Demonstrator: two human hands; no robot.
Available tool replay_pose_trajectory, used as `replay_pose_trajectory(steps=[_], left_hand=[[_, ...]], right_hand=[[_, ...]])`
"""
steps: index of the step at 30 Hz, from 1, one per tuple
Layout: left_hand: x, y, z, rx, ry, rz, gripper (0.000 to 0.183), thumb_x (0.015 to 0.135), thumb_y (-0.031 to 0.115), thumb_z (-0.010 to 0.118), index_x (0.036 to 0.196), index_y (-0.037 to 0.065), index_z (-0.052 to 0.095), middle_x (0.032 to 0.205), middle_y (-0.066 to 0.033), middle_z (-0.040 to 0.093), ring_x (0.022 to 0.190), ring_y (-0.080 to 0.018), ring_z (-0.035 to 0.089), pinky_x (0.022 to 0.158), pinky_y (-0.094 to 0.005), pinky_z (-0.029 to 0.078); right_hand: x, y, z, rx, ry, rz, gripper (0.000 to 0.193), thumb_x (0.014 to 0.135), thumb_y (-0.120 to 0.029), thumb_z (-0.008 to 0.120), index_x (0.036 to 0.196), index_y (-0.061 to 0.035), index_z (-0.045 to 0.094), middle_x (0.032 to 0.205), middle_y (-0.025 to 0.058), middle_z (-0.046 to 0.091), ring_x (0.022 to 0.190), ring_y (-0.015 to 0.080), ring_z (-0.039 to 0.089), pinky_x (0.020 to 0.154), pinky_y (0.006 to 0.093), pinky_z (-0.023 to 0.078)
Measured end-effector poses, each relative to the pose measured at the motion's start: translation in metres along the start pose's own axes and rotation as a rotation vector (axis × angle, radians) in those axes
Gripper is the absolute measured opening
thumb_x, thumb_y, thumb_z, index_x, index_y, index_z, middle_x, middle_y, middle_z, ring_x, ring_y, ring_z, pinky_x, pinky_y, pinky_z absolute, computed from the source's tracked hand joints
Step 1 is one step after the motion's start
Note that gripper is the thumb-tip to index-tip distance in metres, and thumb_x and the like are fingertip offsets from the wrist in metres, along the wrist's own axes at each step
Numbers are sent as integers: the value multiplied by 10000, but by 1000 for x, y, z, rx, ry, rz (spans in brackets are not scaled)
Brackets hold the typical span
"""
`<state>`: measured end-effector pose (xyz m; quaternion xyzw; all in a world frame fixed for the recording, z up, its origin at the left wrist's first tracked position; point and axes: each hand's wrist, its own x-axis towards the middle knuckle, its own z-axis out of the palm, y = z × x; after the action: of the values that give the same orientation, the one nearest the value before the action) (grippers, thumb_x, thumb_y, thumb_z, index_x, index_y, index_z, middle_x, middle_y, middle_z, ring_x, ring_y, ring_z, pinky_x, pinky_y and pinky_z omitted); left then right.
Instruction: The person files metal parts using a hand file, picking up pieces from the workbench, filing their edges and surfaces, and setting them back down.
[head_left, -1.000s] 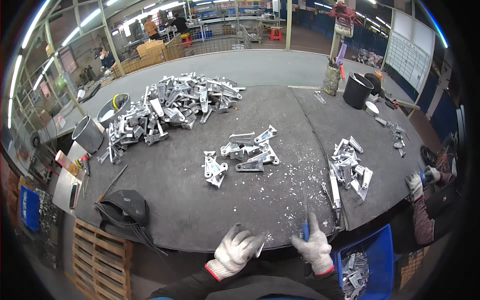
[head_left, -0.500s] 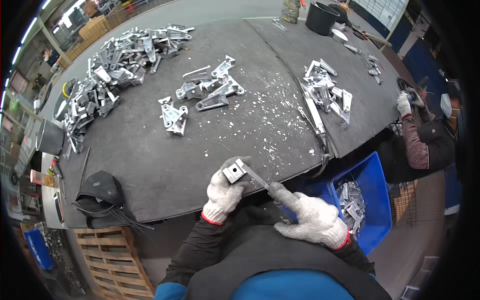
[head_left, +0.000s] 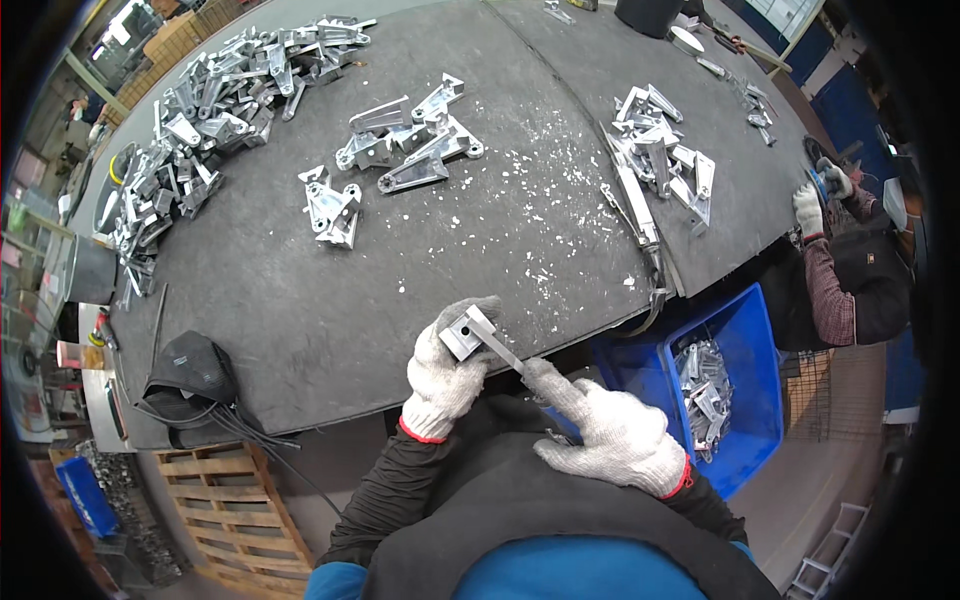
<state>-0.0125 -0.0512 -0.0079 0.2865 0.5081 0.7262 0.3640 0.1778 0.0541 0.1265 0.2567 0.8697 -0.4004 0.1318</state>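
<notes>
From where I'm standing, the L grip (head_left: 440, 378) is clamped on a small silver metal part (head_left: 459, 338), held up by the table's (head_left: 250, 320) near edge. The R grip (head_left: 625, 437) is closed on a flat tool (head_left: 505, 354), index finger along it, blade against the part, w/ a big pile of metal pcs (head_left: 205, 110) far L & a blue bin (head_left: 757, 390) w/ more pcs nr the R arm.

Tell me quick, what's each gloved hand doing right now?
Left white knit-gloved hand: closed, holding a silver metal part with a round hole.
Right white knit-gloved hand: closed, holding a thin, flat grey metal tool.
</notes>
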Motion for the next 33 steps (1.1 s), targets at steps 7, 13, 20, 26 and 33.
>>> replay_pose_trajectory(steps=[7,13,20,26,33], left_hand=[[4,-2,7,161,80,29,484,866,-152,639,1324,1,603,1241,-101,695,1056,-170,688,895,-327,605],[4,5,9,-11,95,-60,470,855,-111,707,1302,-2,611,1181,-92,692,1016,-155,690,870,-307,597],[2,1,5,-99,100,-101,484,848,-106,732,1305,-3,610,1214,-94,695,1063,-149,680,904,-309,590],[0,5,10,168,105,-26,503,854,-74,770,1321,-6,598,1199,-83,698,1051,-152,685,909,-308,594],[4,6,7,256,112,-44,513,853,-59,789,1326,-11,594,1246,-111,703,1089,-176,692,927,-321,594]], right_hand=[[7,-8,19,-186,143,-55,752,869,-260,718,1572,-284,450,860,123,666,621,335,703,549,456,582],[12,-17,21,-354,216,-25,656,863,-274,715,1487,-379,545,803,101,632,537,302,674,461,441,546],[11,-15,18,-372,202,-43,665,856,-266,723,1484,-387,540,804,99,619,544,324,676,477,466,559],[31,36,24,394,145,-471,818,939,-163,633,1664,-202,259,1146,169,729,714,207,715,663,365,574],[33,19,-5,833,-558,22,891,884,15,673,1664,-95,258,1534,115,532,1269,200,571,1077,324,463]])
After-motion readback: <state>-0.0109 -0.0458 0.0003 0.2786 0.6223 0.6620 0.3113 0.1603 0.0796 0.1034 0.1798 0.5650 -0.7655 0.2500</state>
